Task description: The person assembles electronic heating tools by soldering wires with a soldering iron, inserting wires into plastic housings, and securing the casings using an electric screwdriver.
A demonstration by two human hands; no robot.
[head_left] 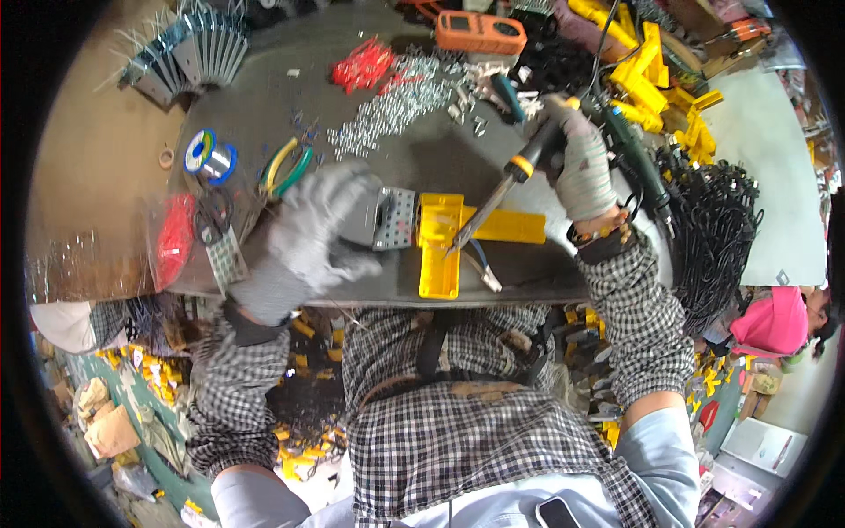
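while yellow housing (440, 220) lies between, the right grip (583, 167) clasps a soldering iron (521, 167), left grip (315, 220) spread.

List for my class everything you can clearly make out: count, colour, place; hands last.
Plastic housing: one, yellow, centre near edge
Soldering iron: one, black-handled, over housing
Perforated plate: one, silver, left of housing
Wire spool: one, blue-rimmed, left
Pliers: one, yellow-green handles, right of spool
Small parts: many, red, far centre
Metal pieces: many, silver, far centre
Meter: one, orange, far edge
Casings: several, yellow, far right
Cables: many, black, right
Metal strips: many, silver, far left
Co-worker: one, pink top, right rim
Left hand: one, grey glove, left
Right hand: one, pale glove, on soldering iron
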